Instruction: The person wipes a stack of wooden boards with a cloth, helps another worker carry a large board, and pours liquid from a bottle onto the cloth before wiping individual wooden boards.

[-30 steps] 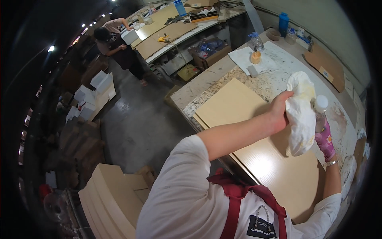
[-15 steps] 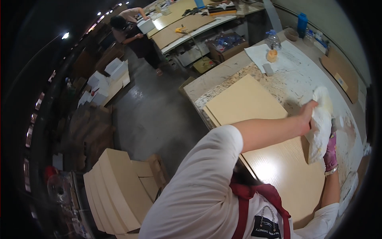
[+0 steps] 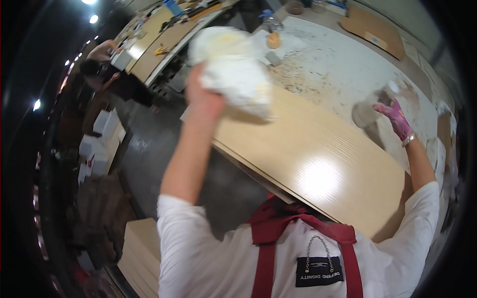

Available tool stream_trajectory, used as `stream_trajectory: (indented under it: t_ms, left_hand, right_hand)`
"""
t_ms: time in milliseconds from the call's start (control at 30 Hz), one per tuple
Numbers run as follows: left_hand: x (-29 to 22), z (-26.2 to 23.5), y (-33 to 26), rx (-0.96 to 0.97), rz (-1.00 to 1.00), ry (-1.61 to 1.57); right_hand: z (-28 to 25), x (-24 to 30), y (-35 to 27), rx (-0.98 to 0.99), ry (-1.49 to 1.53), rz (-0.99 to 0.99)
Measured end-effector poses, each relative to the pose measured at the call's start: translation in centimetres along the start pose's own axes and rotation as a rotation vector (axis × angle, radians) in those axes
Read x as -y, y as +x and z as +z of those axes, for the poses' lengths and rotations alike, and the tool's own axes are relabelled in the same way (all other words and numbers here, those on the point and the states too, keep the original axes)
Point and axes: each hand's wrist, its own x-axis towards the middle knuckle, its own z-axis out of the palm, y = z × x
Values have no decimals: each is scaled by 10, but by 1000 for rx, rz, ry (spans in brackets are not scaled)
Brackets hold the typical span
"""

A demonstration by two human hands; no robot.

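Note:
My left hand (image 3: 202, 94) grips a bunched white cloth (image 3: 233, 67) over the far left end of a long, glossy, light wood panel (image 3: 318, 159). The panel lies on a speckled white workbench (image 3: 348, 69). My right hand (image 3: 396, 118) wears a pink glove and holds a blurred, clear spray bottle (image 3: 371, 105) just past the panel's far right edge. A white shirt and red apron straps fill the lower part of the view.
A small orange jar (image 3: 273, 39) and a brown cardboard sheet (image 3: 372, 30) lie at the bench's far side. Another person (image 3: 112, 74) bends at a second long bench (image 3: 159, 39) at upper left. Stacked light boards (image 3: 141, 253) sit on the dark floor at lower left.
My left hand has swept the cloth from the panel's right side, near the bottle, across to its far left end. The view has swung and closed in on the panel.

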Motion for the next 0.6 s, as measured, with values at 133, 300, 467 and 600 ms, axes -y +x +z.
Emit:
stream_trajectory:
  t_ms: [133,300,467,600]
  left_hand:
    - [-67,-71,10,5,124,66]
    - [-70,-72,7,18,238,331]
    - [18,-62,37,387,576,1611]
    - [48,-49,71,557,831,1862]
  right_hand:
    - [18,25,-19,43,-143,-108]
    - [14,37,-88,-296,-578,-162]
    - [143,68,-107,-173,-1001,-559]
    - [162,67,-100,-102,-1014,-279]
